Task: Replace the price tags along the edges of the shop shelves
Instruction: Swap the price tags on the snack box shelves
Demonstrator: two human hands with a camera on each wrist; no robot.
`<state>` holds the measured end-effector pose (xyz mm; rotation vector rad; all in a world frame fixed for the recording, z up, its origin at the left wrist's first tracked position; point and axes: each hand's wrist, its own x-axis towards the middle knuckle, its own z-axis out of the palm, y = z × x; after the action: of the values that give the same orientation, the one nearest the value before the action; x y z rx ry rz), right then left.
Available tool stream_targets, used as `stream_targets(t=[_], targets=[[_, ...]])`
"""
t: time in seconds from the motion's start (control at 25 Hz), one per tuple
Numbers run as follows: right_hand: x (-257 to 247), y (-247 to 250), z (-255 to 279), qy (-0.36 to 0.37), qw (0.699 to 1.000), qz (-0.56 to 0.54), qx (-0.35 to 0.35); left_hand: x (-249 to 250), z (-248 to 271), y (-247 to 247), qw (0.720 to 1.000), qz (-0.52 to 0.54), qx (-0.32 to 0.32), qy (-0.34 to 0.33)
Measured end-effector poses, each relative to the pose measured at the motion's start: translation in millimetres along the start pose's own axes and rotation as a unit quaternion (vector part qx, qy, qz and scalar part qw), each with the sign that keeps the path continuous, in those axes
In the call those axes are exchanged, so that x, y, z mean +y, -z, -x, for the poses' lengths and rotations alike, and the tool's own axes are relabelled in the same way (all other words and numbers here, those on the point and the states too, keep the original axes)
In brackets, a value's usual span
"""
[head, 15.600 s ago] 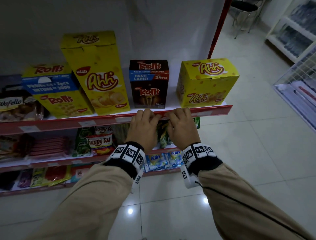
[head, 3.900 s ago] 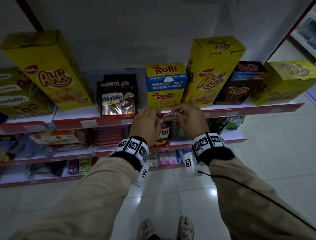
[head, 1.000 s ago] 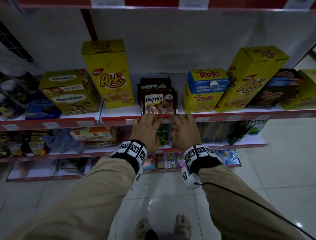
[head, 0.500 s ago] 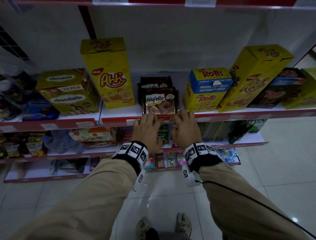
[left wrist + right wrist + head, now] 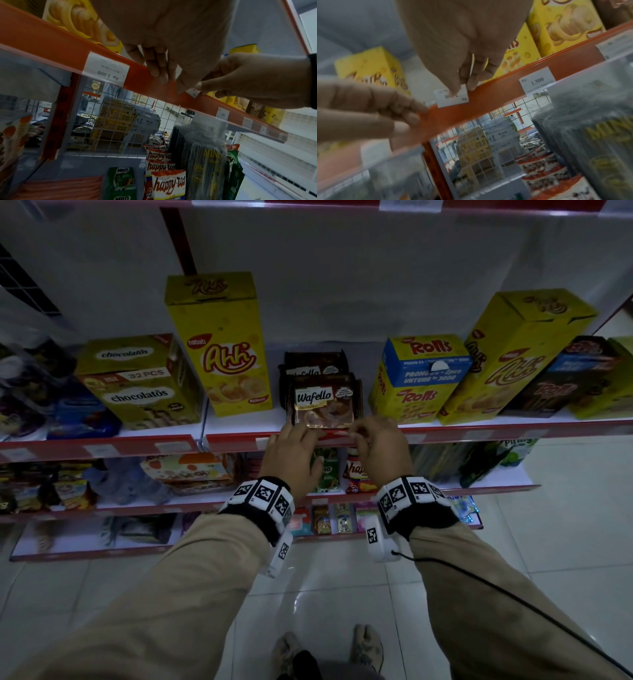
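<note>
At the front edge of the middle shelf, the right hand (image 5: 467,56) pinches a small white paper price tag (image 5: 452,99) between thumb and fingertip, its lower part lying against the smooth red edge strip (image 5: 488,102). The tag is a thin rectangle with faint, blurred print. The left hand (image 5: 294,455) has its fingers stretched out nearly straight, tips pressed flat on the same strip just beside the tag, gripping nothing. A clear plastic cover runs along the strip's lower part, and two other white tags sit in it: one reading Rp. 2.000 (image 5: 106,71) toward the shelf's left end, one reading 1.500 (image 5: 537,81) toward the right. Directly behind the hands, close to the shelf edge, stands a glossy brown Wafello pack (image 5: 323,402), flanked by a tall yellow cardboard Ahh box (image 5: 222,347) and a squat yellow and blue Rolls box (image 5: 418,378). Crinkly snack bags fill the shelf beneath.
</note>
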<state>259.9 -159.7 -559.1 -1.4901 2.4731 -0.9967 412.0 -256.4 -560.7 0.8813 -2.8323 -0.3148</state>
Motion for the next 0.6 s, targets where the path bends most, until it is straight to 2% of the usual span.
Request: stream_targets(t=[0.12, 0.24, 0.32, 0.44, 0.6], targets=[[-11, -1, -1, -0.098, 0.975, -0.194, 0.050, -2, -6, 1, 0.999, 0.043, 0.007, 0.025], [-22, -8, 2, -0.175, 0.914, -0.364, 0.023, -1, -7, -1, 0.994, 0.094, 0.034, 0.035], [-26, -12, 6, -0.187, 0.891, -0.413, 0.009, -1, -8, -1, 0.990, 0.123, 0.051, 0.039], [-27, -16, 10, -0.173, 0.899, -0.401, -0.016, -1, -10, -1, 0.989, 0.133, 0.052, 0.042], [-22, -8, 9, -0.100, 0.958, -0.267, -0.017, -3, -9, 1, 0.992, 0.117, 0.039, 0.038]])
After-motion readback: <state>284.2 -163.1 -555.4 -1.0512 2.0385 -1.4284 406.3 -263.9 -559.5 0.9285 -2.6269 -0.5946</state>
